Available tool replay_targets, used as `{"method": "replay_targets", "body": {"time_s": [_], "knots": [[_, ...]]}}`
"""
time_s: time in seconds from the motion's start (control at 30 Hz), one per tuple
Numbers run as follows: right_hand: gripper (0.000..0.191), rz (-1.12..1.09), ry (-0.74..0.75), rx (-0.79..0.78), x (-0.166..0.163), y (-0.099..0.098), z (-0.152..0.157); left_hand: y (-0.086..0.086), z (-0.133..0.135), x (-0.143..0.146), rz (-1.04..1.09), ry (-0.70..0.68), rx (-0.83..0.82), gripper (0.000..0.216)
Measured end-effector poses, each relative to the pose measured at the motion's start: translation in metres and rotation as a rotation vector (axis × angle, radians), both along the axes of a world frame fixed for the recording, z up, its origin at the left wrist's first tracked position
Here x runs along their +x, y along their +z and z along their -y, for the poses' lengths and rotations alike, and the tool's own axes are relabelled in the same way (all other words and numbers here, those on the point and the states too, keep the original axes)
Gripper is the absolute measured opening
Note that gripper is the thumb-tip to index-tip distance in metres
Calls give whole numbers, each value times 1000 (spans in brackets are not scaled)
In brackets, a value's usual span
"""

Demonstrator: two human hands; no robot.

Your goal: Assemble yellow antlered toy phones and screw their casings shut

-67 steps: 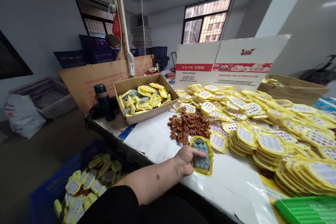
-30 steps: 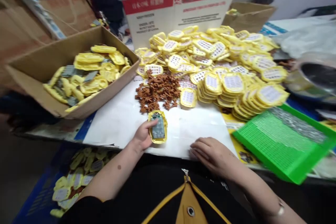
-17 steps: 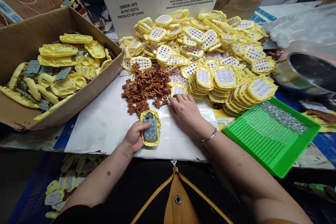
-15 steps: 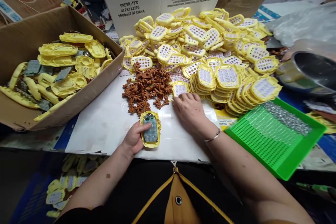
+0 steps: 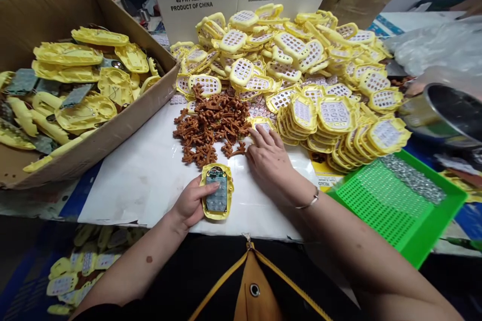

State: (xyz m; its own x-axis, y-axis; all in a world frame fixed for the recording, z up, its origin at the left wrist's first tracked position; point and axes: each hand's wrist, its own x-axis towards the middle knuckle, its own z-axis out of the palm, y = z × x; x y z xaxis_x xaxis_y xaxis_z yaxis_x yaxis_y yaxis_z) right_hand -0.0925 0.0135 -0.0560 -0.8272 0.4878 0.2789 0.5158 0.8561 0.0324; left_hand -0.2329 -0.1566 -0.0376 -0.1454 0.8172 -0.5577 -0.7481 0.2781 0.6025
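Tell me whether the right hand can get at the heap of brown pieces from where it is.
Probably yes: the right hand lies just beside the heap of brown pieces, and nothing visible stands between its fingers and the heap's near right edge.

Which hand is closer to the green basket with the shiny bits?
The right hand. It's over the white tabletop, to the left of the green basket. The left hand is farther left, holding a yellow case.
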Motion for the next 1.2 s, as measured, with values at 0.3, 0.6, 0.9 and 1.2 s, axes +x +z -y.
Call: {"method": "replay_targets", "body": {"time_s": [0.3, 0.6, 0.9, 1.2], "knots": [[23, -297, -45, -313, 45, -7, 17, -1, -3, 1, 16, 4, 10, 28], [21, -348, -80, -237, 63, 0, 15, 7, -4, 5, -56, 58, -104, 28], [25, -137, -120, -105, 54, 21, 7, 12, -19, 15, -74, -43, -99, 29], [23, 54, -59, -245, -16, 28, 0, 6, -11, 9, -48, -91, -78, 32]]}}
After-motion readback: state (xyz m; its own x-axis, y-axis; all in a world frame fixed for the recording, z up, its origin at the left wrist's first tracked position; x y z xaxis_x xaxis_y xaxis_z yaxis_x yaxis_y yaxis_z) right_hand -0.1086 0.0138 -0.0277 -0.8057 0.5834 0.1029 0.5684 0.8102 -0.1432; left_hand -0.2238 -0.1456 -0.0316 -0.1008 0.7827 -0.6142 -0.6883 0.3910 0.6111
